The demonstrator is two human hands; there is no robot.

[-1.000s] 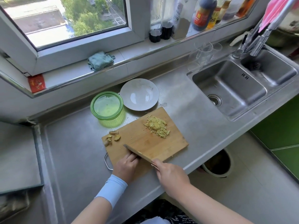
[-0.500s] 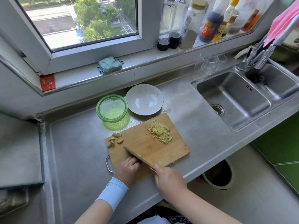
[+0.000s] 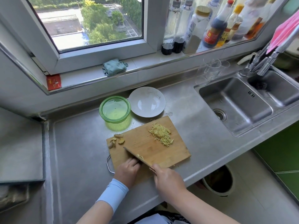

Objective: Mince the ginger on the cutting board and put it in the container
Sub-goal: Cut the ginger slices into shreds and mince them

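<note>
While your right hand [image 3: 168, 180] curls round the handle of the knife [image 3: 135, 156], the blade lies slantwise over the near part of the cutting board [image 3: 153, 149], with its tip pointing to about 10 o'clock. Your left hand [image 3: 127, 171] sits at 9 o'clock of the blade, fingers bent under and knuckles close against the steel. The hand hides whatever is beneath it, so you cannot tell whether those fingers pin a piece. A small yellow bit of ginger [image 3: 140, 156] shows against the blade, just at 2 o'clock of your left fingertips. A light blue sleeve [image 3: 113, 193] covers your left forearm.

The heap of shredded ginger [image 3: 161, 135] lies toward the board's 1 o'clock corner, well apart from the knife. A few knobbly offcuts [image 3: 117, 140] sit at the 10 o'clock corner, right at the board's edge.

The green container [image 3: 129, 109] stands on the steel counter [image 3: 77, 151] at 11 o'clock of the board, just beside its far edge. A white plate [image 3: 147, 101] rests at 12 o'clock, rim close to the container.

At 3 o'clock the double sink [image 3: 234, 104] is set into the counter, with clear glasses [image 3: 212, 68] behind it. Along the window sill at 12 o'clock you have a folded teal cloth [image 3: 114, 67], a red packet [image 3: 53, 81] and a row of bottles [image 3: 215, 29]. On the floor at 4 o'clock stands a round bin [image 3: 218, 180], partly under the counter's edge.
</note>
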